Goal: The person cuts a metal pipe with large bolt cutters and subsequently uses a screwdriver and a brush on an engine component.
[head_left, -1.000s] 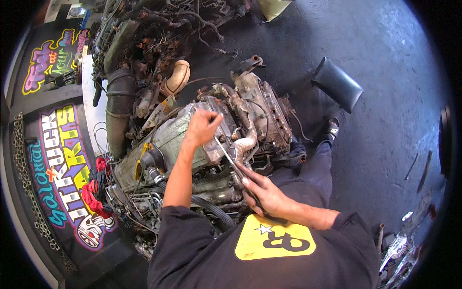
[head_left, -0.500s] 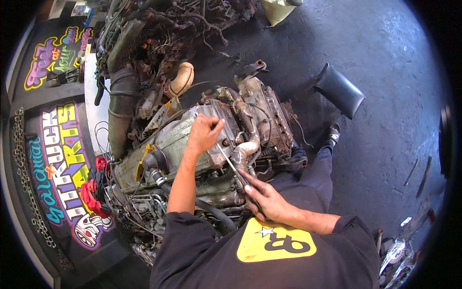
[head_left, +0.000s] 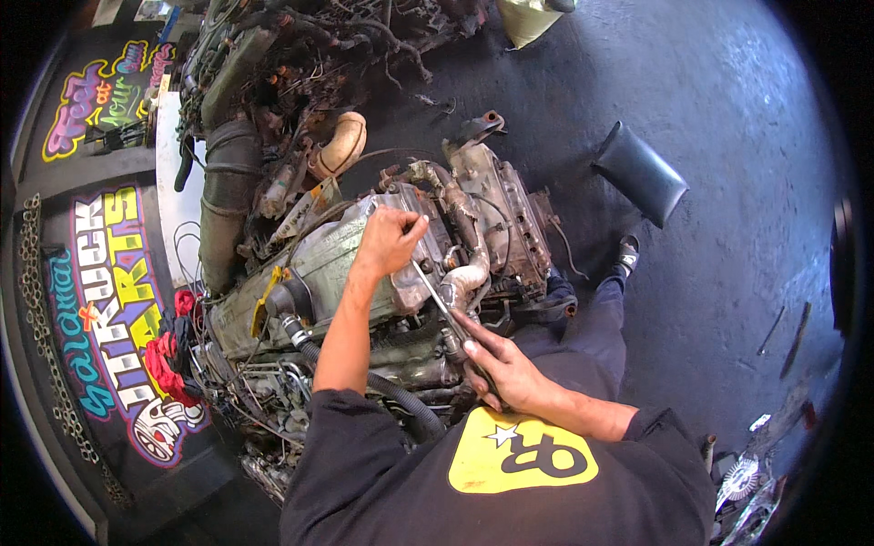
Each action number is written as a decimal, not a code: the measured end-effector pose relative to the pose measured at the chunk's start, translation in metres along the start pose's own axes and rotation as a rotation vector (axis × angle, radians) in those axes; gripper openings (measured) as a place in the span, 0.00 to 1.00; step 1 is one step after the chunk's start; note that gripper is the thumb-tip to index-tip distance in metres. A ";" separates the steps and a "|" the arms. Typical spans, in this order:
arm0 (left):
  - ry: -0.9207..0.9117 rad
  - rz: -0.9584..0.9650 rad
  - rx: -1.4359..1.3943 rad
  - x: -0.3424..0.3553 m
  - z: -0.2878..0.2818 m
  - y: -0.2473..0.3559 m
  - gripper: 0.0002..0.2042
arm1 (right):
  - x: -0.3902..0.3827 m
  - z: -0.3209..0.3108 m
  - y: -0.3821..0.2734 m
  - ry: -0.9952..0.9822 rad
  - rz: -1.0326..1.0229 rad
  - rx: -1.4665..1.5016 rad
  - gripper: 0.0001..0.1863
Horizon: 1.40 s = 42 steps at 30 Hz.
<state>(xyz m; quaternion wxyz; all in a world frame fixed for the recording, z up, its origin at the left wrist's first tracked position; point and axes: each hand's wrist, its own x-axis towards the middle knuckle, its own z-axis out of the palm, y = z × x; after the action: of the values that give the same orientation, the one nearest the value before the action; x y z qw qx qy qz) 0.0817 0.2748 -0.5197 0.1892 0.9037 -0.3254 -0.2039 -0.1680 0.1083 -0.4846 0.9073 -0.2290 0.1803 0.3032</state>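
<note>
A large greasy engine (head_left: pixel 314 264) lies before me, with a ribbed metal cover along its top. Over the cover's right end, my left hand (head_left: pixel 391 241) is closed, fingers curled together; whatever it grips is hidden. My right hand (head_left: pixel 510 369) is wrapped round the dark near end of a long, thin metal bar tool (head_left: pixel 431 288). The tool's bright shaft slants up and left toward my left hand, and its far end is hidden under that hand. A pipe wrapped in silvery covering (head_left: pixel 469 273) runs just right of the shaft.
A corrugated black hose (head_left: pixel 396 391) crosses the engine's near side. Large ducting (head_left: pixel 228 209) and tangled wiring (head_left: pixel 309 55) rise at the far left. A black cushion (head_left: pixel 642 173) lies on the floor at right. Red cloth (head_left: pixel 168 364) and a chain (head_left: pixel 45 346) are at left.
Both hands keep nearly the same places and the tool stays between them. My left wrist has turned slightly. The view has shifted a little.
</note>
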 end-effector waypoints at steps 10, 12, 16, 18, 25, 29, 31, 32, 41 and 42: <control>-0.113 -0.079 0.013 -0.003 0.000 0.001 0.20 | -0.013 -0.002 -0.001 -0.037 0.015 -0.040 0.29; -0.092 -0.014 0.014 -0.008 0.004 0.001 0.20 | -0.020 -0.004 0.003 -0.045 0.021 0.000 0.29; 0.004 -0.009 0.017 0.010 -0.004 0.004 0.20 | -0.003 0.000 -0.004 0.008 -0.002 -0.035 0.29; -0.110 -0.104 -0.029 -0.002 0.004 0.007 0.20 | -0.017 -0.004 -0.002 -0.024 0.055 0.019 0.29; -0.120 -0.058 0.059 0.002 0.010 0.007 0.21 | -0.014 -0.013 0.009 -0.023 0.005 -0.001 0.29; -0.072 0.030 0.099 0.009 0.015 -0.002 0.20 | -0.006 -0.015 0.013 -0.034 -0.023 0.038 0.29; -0.102 -0.045 0.077 0.030 0.001 -0.004 0.20 | 0.013 -0.020 0.004 -0.024 -0.050 0.020 0.28; -0.088 -0.047 0.075 0.032 0.001 -0.005 0.20 | 0.015 -0.023 -0.005 -0.028 -0.049 0.006 0.28; 0.104 0.153 0.057 -0.027 -0.003 0.037 0.19 | -0.041 -0.057 -0.041 0.077 -0.018 -0.640 0.29; 0.125 0.085 0.069 -0.043 -0.012 0.049 0.18 | -0.047 -0.061 -0.049 0.079 0.023 -0.701 0.27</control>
<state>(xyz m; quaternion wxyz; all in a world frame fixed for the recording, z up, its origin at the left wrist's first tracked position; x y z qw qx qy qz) 0.0318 0.2710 -0.4756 0.1862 0.9061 -0.3578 -0.1277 -0.1844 0.0192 -0.4985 0.7623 -0.5360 0.1027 0.3479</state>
